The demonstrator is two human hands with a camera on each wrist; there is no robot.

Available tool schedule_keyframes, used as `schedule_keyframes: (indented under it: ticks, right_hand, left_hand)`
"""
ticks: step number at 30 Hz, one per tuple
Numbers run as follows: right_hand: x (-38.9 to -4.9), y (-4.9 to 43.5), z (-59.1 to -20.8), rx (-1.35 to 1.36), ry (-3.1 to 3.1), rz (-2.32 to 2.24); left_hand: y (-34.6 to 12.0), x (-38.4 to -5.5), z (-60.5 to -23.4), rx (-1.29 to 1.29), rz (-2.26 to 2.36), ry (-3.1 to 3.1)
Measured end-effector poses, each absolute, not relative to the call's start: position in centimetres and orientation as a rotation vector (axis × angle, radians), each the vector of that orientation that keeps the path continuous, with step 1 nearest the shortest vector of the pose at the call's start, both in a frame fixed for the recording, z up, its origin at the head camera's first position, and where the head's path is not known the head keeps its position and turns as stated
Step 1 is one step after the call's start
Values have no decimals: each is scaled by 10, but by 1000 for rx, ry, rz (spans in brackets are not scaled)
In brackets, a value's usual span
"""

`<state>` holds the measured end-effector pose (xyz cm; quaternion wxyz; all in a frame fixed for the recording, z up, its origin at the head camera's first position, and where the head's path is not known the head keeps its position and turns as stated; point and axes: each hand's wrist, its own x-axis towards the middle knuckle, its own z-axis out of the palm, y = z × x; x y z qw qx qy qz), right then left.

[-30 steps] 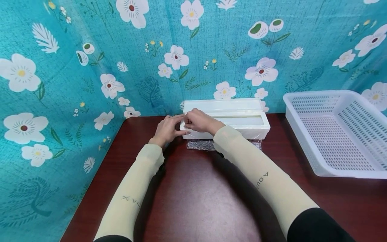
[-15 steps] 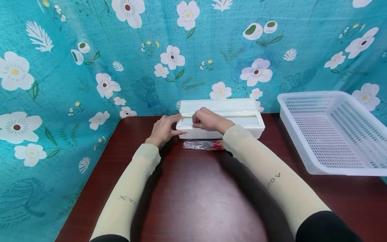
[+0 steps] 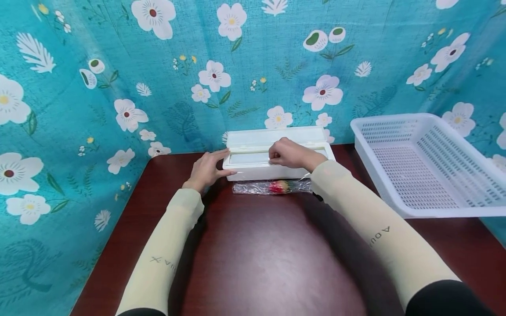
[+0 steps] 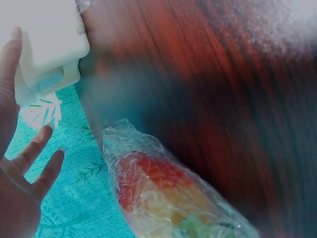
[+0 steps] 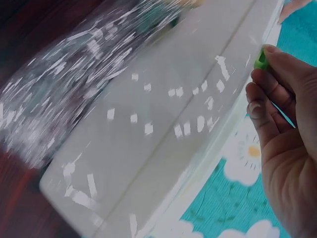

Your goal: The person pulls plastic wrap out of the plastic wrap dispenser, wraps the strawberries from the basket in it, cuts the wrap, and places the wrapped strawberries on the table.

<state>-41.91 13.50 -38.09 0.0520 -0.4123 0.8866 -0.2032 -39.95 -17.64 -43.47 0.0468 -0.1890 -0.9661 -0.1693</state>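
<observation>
A long white lidded box (image 3: 258,174), apparently a cling film dispenser, stands at the back of the table with its lid raised. My left hand (image 3: 207,171) braces its left end, thumb at the front and straight fingers at the back. My right hand (image 3: 292,154) is over the right part of the box's top edge. In the right wrist view, its thumb and finger pinch a small green slider (image 5: 261,58) at that edge. Along the box's front lies a clear-wrapped bundle (image 3: 279,187); red, yellow and green show through the crinkled film, perhaps an artificial flower.
To the right stands a white perforated plastic basket (image 3: 454,212). Behind everything hangs a teal floral cloth (image 3: 253,57), close to the raised lid. The dark red table (image 3: 272,245) has a glossy surface.
My right hand has slid rightward along the box's top from near its left end. The left hand keeps its place at that end. More of the bundle's red and yellow part shows.
</observation>
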Motion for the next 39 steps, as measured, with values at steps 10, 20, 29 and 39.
schedule_keyframes:
  ticks: [10,20,29,39]
  right_hand:
    - [-409,198,-374,-1154,2761,-569]
    - [-402,245,-370,-1070,2819,-525]
    - [-399,283,-371,-1085,2885,-502]
    - [-398,293,-372,-1045,2877,-536]
  left_hand:
    - [-177,-398,-433,-545,-576,-2971]
    - [-177,-396,-431,-560,-591,-2975]
    - [-175,-395,-429,-560,-569,-2971]
    - [-172,-393,-429,-562,-585,-2985]
